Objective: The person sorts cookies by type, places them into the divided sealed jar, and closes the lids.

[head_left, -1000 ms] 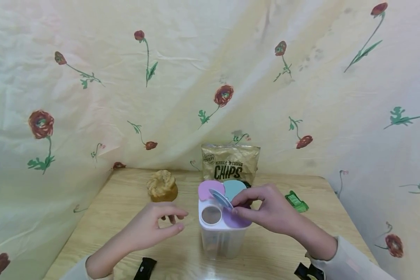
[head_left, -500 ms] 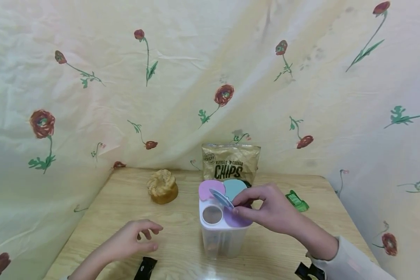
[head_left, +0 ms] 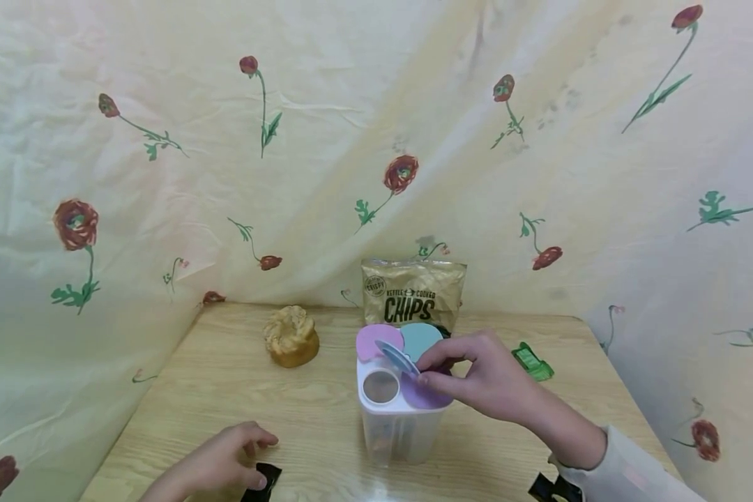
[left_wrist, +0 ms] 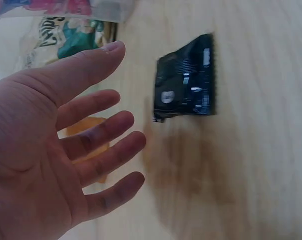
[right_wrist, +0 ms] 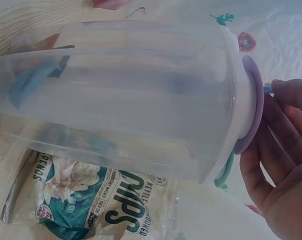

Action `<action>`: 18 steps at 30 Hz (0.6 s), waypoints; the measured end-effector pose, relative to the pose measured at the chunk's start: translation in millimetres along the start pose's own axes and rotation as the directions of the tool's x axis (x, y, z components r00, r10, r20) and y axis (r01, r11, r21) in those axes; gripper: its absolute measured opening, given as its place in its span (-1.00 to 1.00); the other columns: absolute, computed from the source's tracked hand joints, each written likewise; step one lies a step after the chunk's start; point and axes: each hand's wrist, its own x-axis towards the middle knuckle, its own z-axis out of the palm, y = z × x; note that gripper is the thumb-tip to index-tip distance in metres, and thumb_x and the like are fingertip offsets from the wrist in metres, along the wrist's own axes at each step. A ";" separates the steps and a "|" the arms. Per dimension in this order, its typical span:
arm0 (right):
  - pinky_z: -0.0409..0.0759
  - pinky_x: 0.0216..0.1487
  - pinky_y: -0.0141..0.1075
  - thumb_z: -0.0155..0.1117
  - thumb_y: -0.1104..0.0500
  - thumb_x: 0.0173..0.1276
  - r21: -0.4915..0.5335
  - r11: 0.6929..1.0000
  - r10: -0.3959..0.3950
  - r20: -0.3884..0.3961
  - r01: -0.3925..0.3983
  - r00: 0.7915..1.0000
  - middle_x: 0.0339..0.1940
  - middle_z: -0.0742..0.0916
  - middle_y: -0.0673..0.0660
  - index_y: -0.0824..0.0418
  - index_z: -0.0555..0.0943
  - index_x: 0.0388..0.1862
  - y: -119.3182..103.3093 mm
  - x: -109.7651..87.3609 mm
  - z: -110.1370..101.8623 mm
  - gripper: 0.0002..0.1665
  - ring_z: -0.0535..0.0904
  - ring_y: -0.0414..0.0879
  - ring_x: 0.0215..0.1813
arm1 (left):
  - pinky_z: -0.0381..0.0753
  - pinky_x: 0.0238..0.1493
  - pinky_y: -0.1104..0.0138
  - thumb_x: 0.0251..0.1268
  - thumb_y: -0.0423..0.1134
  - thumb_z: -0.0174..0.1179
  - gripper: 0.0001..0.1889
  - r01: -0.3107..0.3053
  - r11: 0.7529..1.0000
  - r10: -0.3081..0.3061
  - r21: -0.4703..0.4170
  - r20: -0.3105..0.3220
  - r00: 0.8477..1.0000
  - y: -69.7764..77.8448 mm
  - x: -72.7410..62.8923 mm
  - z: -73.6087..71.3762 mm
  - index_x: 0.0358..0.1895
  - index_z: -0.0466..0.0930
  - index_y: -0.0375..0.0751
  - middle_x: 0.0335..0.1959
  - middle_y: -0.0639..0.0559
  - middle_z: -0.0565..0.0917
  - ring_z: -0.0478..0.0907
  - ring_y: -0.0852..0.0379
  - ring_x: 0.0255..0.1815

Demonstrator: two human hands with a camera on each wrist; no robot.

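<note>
A clear plastic container (head_left: 404, 439) with a white top stands mid-table. My right hand (head_left: 486, 376) pinches the edge of its light blue lid (head_left: 397, 357), which is tilted up beside a round opening (head_left: 381, 387). Pink (head_left: 376, 339), teal (head_left: 423, 337) and purple (head_left: 423, 396) lids cover the other parts. Through the wall, in the right wrist view, a blue wrapper (right_wrist: 33, 82) lies at the bottom. My left hand (head_left: 226, 457) is over a small black packet (head_left: 270, 477), thumb overlapping it in the head view. Its fingers are relaxed, apart from the packet (left_wrist: 186, 80) in the left wrist view.
A gold chips bag (head_left: 414, 293) stands behind the container. A round brown bread-like item (head_left: 291, 338) sits at the back left. A green wrapper (head_left: 532, 361) lies to the right, and black items (head_left: 555, 487) are near my right sleeve. Flowered cloth (head_left: 326, 139) hangs behind the table.
My left hand has moved away from the container, left and toward the near edge, to the black packet. My right hand stays in place, holding the blue lid up.
</note>
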 end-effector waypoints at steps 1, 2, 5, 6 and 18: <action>0.71 -0.25 -0.30 0.50 0.31 0.28 -0.001 1.000 0.000 0.000 0.000 1.000 -0.29 0.83 -0.14 0.00 0.81 -0.23 0.2 0.0 0.0 -0.81 0.73 -0.26 -0.30 | 0.62 -0.09 0.21 0.15 -0.18 0.53 -0.49 0.013 1.000 -0.013 -0.024 0.008 1.000 -1.8 -0.1 1.5 0.18 0.65 -0.18 0.04 0.02 0.67 0.57 0.02 -0.03; 0.71 -0.24 -0.30 0.50 0.30 0.28 -0.002 1.000 0.001 -0.001 -0.001 1.000 -0.29 0.83 -0.14 0.00 0.81 -0.23 0.3 0.0 -0.1 -0.81 0.73 -0.26 -0.30 | 0.62 -0.08 0.20 0.15 -0.18 0.53 -0.49 0.023 0.999 -0.022 -0.040 0.015 1.000 -3.4 0.0 3.0 0.19 0.65 -0.18 0.05 0.02 0.67 0.57 0.02 -0.02; 0.71 -0.24 -0.30 0.50 0.29 0.29 -0.007 1.000 0.002 -0.002 -0.002 1.000 -0.28 0.83 -0.14 0.00 0.81 -0.23 0.7 -0.5 -0.1 -0.82 0.73 -0.27 -0.29 | 0.61 -0.07 0.25 0.16 -0.18 0.52 -0.51 0.030 0.998 -0.029 -0.063 0.020 0.999 -7.8 0.6 7.2 0.17 0.66 -0.17 0.05 0.04 0.66 0.57 0.08 -0.03; 0.71 -0.24 -0.30 0.50 0.29 0.29 -0.009 1.000 0.001 -0.003 -0.001 1.000 -0.28 0.83 -0.15 0.00 0.81 -0.23 0.9 -0.7 -0.1 -0.82 0.73 -0.27 -0.29 | 0.61 -0.09 0.28 0.16 -0.18 0.52 -0.52 0.020 0.999 -0.020 -0.050 0.011 1.000 -9.3 0.8 8.3 0.15 0.67 -0.15 0.03 0.04 0.66 0.57 0.11 -0.04; 0.70 -0.27 -0.30 0.50 0.31 0.28 -0.016 0.999 -0.031 -0.012 0.031 0.999 -0.28 0.83 -0.14 0.01 0.81 -0.23 1.7 -1.3 1.3 -0.81 0.73 -0.27 -0.30 | 0.49 -0.23 0.34 0.16 -0.26 0.50 -0.81 0.024 1.000 -0.024 0.004 -0.017 1.000 -12.0 3.2 13.8 -0.16 0.75 -0.02 -0.20 0.09 0.66 0.50 0.18 -0.22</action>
